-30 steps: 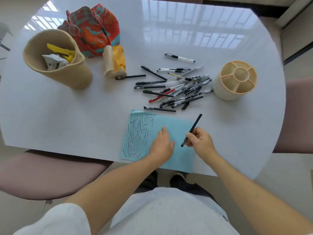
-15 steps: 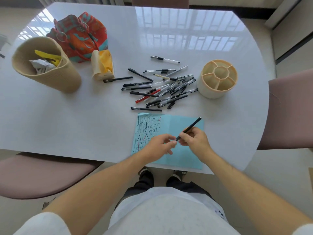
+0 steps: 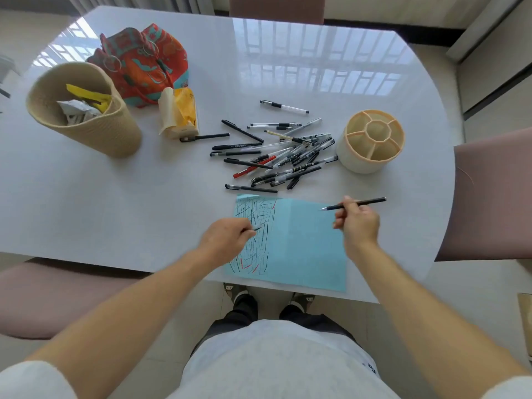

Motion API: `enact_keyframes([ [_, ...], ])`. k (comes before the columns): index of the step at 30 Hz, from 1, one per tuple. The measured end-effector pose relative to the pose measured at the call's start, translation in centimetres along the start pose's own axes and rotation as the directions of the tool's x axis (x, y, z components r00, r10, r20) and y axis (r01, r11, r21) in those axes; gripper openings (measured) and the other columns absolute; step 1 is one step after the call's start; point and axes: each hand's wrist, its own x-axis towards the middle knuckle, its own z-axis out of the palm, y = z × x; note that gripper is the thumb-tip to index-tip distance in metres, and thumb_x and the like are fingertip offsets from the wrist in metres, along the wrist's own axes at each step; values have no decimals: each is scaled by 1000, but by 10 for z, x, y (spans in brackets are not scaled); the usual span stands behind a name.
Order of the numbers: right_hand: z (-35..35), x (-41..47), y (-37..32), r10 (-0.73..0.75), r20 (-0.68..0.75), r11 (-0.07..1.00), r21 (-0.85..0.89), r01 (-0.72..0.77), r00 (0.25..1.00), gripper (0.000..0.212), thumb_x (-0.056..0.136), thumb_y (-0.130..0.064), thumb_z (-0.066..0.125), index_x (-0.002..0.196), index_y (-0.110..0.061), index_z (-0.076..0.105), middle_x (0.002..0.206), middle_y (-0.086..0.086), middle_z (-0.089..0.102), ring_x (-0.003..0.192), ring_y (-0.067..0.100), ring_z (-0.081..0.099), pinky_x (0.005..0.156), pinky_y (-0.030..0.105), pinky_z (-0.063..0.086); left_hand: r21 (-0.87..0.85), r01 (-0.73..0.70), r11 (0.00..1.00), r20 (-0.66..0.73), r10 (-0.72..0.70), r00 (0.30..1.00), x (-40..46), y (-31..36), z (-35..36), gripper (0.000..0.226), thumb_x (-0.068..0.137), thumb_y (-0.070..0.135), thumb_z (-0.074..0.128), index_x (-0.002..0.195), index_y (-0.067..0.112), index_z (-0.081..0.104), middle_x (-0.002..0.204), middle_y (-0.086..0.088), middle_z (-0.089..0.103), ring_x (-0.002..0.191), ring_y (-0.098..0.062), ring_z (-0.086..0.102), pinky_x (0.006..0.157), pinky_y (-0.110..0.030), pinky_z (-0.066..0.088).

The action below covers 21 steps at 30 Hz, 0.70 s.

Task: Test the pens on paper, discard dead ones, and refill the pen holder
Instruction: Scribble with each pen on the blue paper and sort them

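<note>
Your right hand (image 3: 358,224) grips an uncapped pen (image 3: 352,204), left hand (image 3: 227,240) pinches its cap (image 3: 254,230) — pen holder (image 3: 371,141) empty, pile (image 3: 276,156) untested.

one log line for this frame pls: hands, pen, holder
right hand: holds uncapped black pen above blue paper | left hand: pinches small dark piece, likely the cap | pen holder: looks empty

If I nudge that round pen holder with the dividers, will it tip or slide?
The pen holder looks empty, so probably light. It is squat and wide, so tipping seems unlikely. On the glossy table it would more likely slide.
</note>
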Motion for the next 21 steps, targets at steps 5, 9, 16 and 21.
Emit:
enact_keyframes([
  [5,16,-4,4,-100,204,990,-79,118,974,13,97,-7,65,87,-9,72,73,8,71,62,17,68,63,29,61,96,-223,970,-2,224,975,12,-4,2,15,96,42,58,91,30,65,109,14,66,104,-8,58,84,-28,50],
  [9,49,-16,33,-171,270,956,-187,226,947,15,95,-4,63,90,-12,73,79,6,75,66,16,72,66,24,59,143,-364,920,124,348,929,30,11,28,16,98,42,55,92,29,61,139,9,56,142,-14,36,114,-32,35],
  [16,59,0,54,-289,376,820,-378,430,881,13,93,-12,64,97,-21,74,83,-13,74,78,8,70,77,28,57,184,-412,893,115,396,911,28,4,39,18,96,39,59,91,23,65,143,3,53,144,-21,35,116,-36,34],
  [21,61,4,55,-322,411,759,-426,492,853,14,87,-18,61,88,-26,73,77,-25,71,77,-1,68,72,14,50,158,-389,907,114,375,920,28,2,41,18,97,40,57,92,24,65,148,5,50,147,-18,30,117,-32,28],
])
